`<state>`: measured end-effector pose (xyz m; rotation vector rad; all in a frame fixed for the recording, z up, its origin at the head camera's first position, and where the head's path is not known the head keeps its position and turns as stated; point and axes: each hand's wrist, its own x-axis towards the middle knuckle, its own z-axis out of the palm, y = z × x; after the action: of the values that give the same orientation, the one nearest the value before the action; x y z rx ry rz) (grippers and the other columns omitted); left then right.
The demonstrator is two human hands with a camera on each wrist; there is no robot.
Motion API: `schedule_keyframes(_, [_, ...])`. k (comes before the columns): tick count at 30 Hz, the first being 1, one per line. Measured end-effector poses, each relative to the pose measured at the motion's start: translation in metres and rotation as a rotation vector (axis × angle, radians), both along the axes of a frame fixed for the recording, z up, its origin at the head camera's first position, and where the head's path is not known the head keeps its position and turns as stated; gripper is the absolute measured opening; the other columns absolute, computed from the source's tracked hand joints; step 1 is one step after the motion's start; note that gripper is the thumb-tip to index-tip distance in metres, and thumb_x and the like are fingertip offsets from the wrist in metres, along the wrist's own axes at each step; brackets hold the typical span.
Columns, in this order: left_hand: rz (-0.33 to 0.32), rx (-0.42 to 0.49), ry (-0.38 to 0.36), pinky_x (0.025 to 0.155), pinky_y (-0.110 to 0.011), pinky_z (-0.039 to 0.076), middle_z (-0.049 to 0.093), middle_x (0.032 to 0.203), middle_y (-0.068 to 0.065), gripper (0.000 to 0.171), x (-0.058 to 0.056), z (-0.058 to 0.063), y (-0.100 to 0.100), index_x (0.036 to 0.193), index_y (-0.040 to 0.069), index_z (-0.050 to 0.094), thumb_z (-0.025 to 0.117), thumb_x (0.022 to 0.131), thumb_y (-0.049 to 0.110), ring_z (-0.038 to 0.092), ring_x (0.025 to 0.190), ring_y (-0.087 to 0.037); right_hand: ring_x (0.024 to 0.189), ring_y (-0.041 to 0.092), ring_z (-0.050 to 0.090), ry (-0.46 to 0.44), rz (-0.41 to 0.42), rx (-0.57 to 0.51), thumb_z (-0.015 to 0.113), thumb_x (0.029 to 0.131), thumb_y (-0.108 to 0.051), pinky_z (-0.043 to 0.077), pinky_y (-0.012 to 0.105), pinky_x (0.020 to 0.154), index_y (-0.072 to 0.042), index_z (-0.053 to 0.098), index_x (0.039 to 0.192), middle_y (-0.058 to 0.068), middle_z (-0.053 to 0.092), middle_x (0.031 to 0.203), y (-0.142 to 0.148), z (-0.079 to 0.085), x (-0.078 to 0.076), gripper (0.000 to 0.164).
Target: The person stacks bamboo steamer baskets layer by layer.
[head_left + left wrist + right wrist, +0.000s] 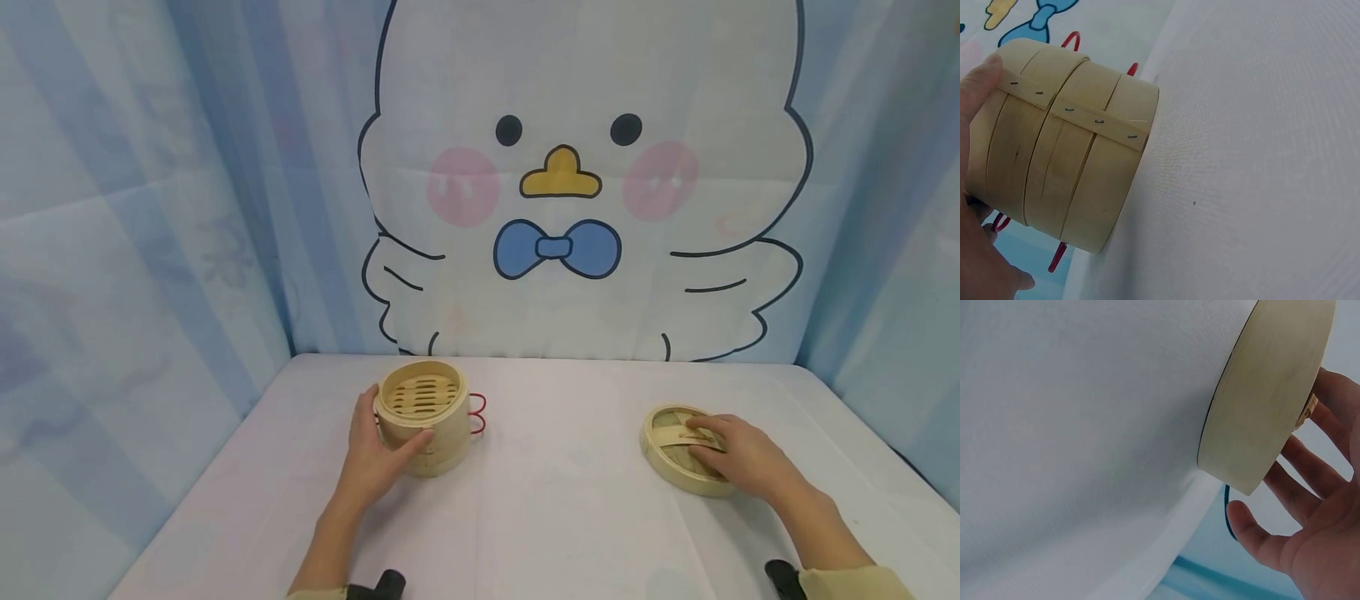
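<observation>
My left hand (378,458) grips a small round bamboo steamer (438,442) from its near left side, thumb in front and fingers round the far side. The stacked tiers stand upright on the table, slotted rack uppermost. Red loops (477,414) stick out on the right; the left wrist view shows stapled bands (1099,120) on the wall. Over at the right, a round bamboo lid (678,473) lies with its strap handle (670,437) up. My right hand (750,458) reaches over its right edge, thumb and forefinger pinching the handle; the other fingers spread in the right wrist view.
A white cloth covers the table (555,483), whose far edge meets a hanging backdrop with a cartoon bird (562,308). Blue patterned curtains (97,250) hang along both sides. A broad stretch of tabletop separates the steamer from the lid.
</observation>
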<state>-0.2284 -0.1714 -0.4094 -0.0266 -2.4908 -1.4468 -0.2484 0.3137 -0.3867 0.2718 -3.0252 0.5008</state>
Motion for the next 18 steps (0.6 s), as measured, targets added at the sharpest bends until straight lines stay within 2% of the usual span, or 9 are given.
schedule_keyframes(18, [0.001, -0.007, 0.005, 0.116, -0.061, 0.023, 0.020, 0.162, -0.018, 0.107, 0.0000, -0.0010, -0.0005, 0.159, 0.009, 0.013, 0.082, 0.084, 0.043, 0.022, 0.147, -0.039, 0.118, 0.059, 0.049, 0.082, -0.019, -0.102, 0.074, 0.091, -0.016, 0.041, 0.070, 0.095, -0.001, 0.070, 0.111, 0.035, 0.058, 0.125, 0.0019, -0.0101, -0.0011, 0.026])
